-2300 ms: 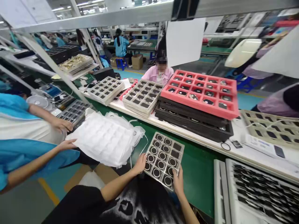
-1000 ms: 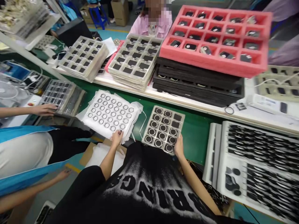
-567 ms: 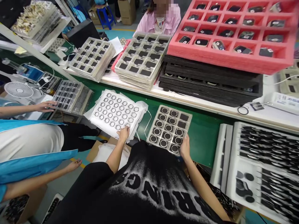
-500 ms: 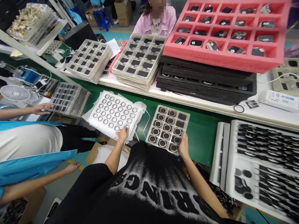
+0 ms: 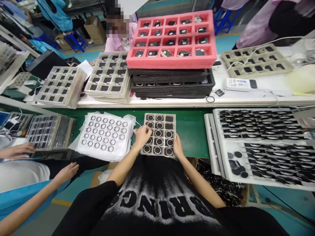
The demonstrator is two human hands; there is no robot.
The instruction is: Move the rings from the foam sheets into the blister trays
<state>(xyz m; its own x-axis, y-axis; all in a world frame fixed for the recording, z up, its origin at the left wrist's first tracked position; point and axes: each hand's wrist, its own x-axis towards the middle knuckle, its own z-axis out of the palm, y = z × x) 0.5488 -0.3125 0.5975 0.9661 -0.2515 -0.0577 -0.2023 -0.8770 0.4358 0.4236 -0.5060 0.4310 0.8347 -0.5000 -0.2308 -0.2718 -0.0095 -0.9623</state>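
My left hand (image 5: 142, 135) is over the left column of a clear plastic tray (image 5: 163, 154), its fingertips pinched together. A thin round ring seems to be in that pinch, mostly hidden by the fingers. Gripping the tray's right edge is my right hand (image 5: 177, 146). Most of the tray's compartments hold a dark piece with a ring on it, such as this ring (image 5: 169, 151); the two upper right ones show dark pieces without rings. Left of the tray, rows of rings lie on a white sheet (image 5: 118, 150), with gaps at its lower right.
A pink foam tray (image 5: 172, 62) tops black foam trays (image 5: 172, 90) on the shelf behind. Stacked clear trays (image 5: 107, 78) stand beside them. At right lies a white tray of black parts (image 5: 236, 147). A co-worker's hand (image 5: 67, 172) is at left.
My left hand has moved right, from the lower right of the ring sheet to the tray, apparently with a ring. My right hand still holds the tray's edge. The view has turned right.
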